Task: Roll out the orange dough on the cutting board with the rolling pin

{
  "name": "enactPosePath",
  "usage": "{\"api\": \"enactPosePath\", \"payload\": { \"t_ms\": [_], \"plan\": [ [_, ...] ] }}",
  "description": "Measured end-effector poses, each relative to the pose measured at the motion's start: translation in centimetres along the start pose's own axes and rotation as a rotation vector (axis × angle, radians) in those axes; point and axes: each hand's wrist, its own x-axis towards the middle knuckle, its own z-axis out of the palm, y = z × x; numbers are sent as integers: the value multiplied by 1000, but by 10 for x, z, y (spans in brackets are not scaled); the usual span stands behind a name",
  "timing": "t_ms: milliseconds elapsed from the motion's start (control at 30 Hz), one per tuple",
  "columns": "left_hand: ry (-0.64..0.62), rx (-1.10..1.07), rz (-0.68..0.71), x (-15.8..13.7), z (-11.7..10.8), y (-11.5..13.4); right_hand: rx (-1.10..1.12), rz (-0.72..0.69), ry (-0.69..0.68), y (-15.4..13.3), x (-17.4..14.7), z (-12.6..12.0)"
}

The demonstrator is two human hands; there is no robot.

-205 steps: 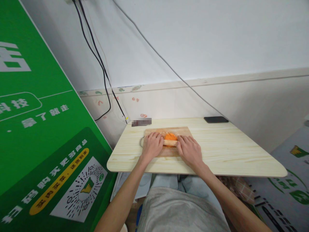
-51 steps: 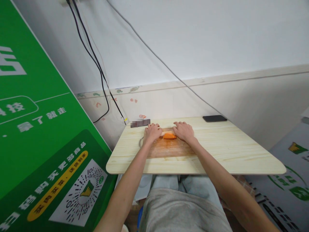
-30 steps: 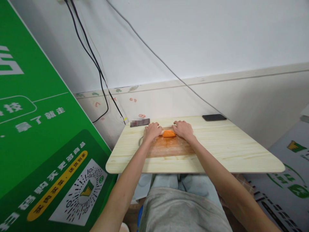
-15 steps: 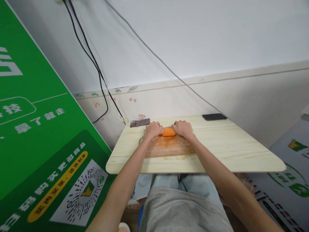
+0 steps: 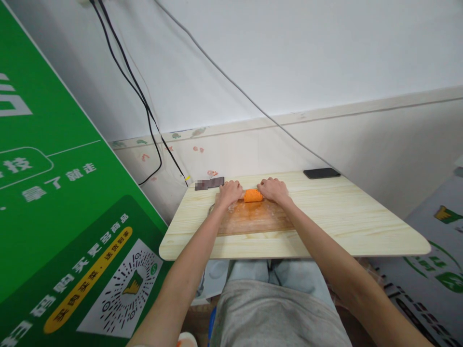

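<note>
Well beyond both hands, a pale wall [image 5: 307, 58] fills the upper view. A green panel [image 5: 65, 193] with white lettering leans in well to the left of the left hand. Under both hands spreads the bench [image 5: 347, 226], light wood-grained, reaching much farther to the right of the right hand than to the left of the left. Nearer the body than either hand is a grey shirt [image 5: 275, 313]. Directly beneath the hands, and between them on the near side, lies a wooden board [image 5: 253, 219], its surface marked with a wet-looking orange patch.

The left hand [image 5: 230, 193] and the right hand [image 5: 274, 189] sit near the board's far edge, fingers curled over, each closed on an end of a rod. A black phone [image 5: 321, 173] lies flat farther out and to the right of the right hand; a dark flat object [image 5: 217, 182], partly pixelated, lies just past the left hand's fingers. Between the hands is the orange roll [image 5: 253, 195], on the rod; whether it wraps fully round cannot be told. The pale rod [image 5: 243, 196] shows as a short stub beside the left hand.
</note>
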Motion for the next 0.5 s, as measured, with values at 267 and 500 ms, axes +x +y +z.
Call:
{"api": "enactPosePath", "payload": {
  "t_ms": [267, 500],
  "plan": [
    [-18, 10, 11, 10, 0, 0, 12, 1, 29, 2, 6, 3],
    [-30, 32, 28, 17, 2, 0, 15, -1, 27, 3, 13, 6]
  ]
}}
